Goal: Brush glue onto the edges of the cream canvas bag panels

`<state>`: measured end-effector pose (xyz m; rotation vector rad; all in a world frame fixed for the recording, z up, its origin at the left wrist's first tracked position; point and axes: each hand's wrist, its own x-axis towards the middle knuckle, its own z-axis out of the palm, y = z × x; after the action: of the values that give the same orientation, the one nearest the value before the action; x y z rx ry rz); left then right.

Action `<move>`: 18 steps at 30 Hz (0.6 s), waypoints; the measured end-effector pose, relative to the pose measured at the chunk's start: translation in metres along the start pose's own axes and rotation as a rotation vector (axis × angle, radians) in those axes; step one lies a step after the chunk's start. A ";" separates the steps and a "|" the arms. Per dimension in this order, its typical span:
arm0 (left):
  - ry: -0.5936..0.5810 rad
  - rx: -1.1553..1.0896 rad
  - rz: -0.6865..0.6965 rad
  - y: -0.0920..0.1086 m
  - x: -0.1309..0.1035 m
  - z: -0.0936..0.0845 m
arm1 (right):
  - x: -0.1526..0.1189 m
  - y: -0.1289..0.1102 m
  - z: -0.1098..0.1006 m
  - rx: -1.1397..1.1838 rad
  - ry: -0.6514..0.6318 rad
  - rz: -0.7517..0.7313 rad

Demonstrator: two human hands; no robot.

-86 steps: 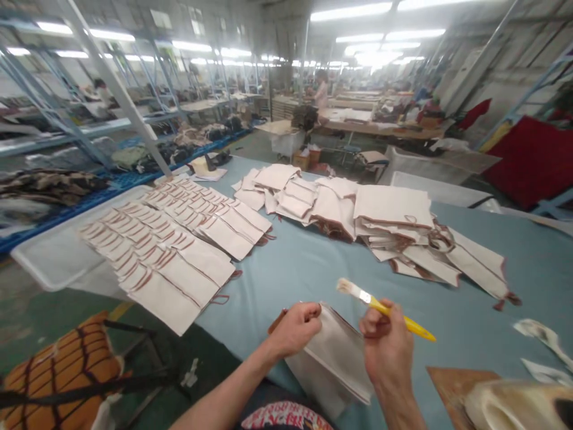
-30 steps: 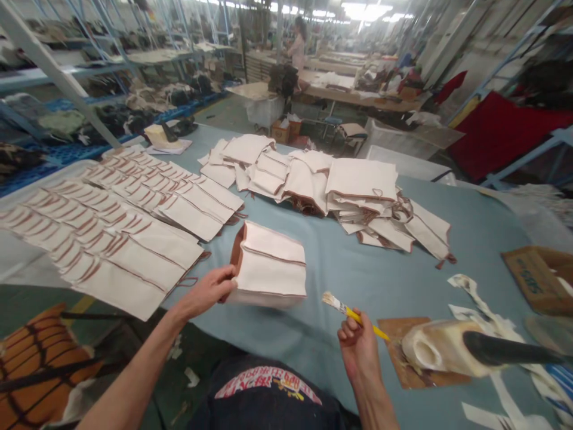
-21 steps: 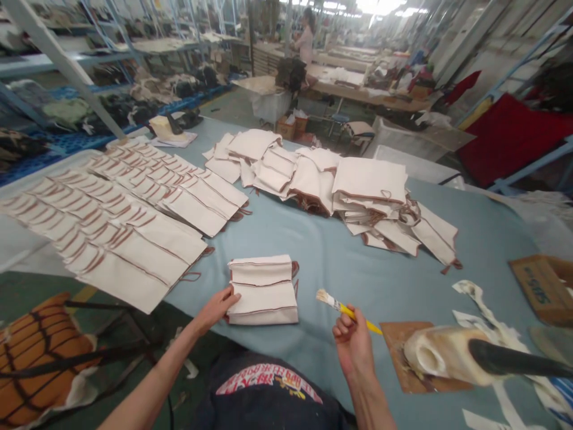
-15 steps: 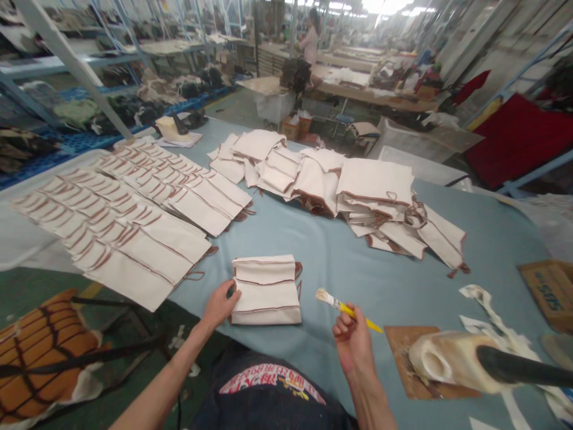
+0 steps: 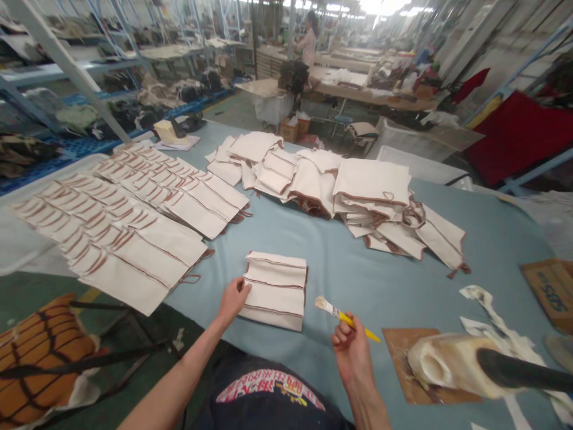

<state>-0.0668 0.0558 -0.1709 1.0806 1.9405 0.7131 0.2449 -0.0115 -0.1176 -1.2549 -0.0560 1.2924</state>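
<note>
A cream fabric piece (image 5: 275,291) with brown-edged folds lies on the blue-green tabletop (image 5: 264,233) in front of me. My left hand (image 5: 235,298) pinches its left edge between thumb and fingers. My right hand (image 5: 351,340) grips a brush (image 5: 342,316) with a yellow handle. The brush's pale bristles point up and left, a little right of the fabric piece and apart from it.
Overlapping rows of similar pieces (image 5: 134,257) cover the left side. A loose pile (image 5: 371,176) lies at the back. At right, a stained plastic container (image 5: 447,361) rests on a brown board (image 5: 396,352), near a cardboard box (image 5: 548,292). Another person (image 5: 308,42) stands far behind.
My left hand and the fabric piece have shifted slightly right, and the piece has turned a little. The brown loops at its right edge no longer show. My right hand barely moves.
</note>
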 end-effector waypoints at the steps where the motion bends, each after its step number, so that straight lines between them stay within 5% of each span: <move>1: 0.006 -0.001 -0.025 -0.001 -0.001 0.001 | 0.001 0.000 -0.001 0.001 0.002 0.003; 6: 0.011 -0.040 -0.107 -0.003 -0.002 0.008 | 0.003 0.002 0.001 -0.014 -0.012 -0.014; 12: -0.010 -0.095 -0.158 -0.012 -0.023 0.028 | -0.001 -0.002 0.010 -0.067 0.017 -0.220; 18: -0.123 -0.169 -0.080 -0.008 -0.015 0.031 | -0.003 -0.002 0.006 -0.197 0.035 -0.380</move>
<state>-0.0395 0.0413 -0.1878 0.9170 1.7742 0.7350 0.2411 -0.0093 -0.1115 -1.3565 -0.3868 0.9513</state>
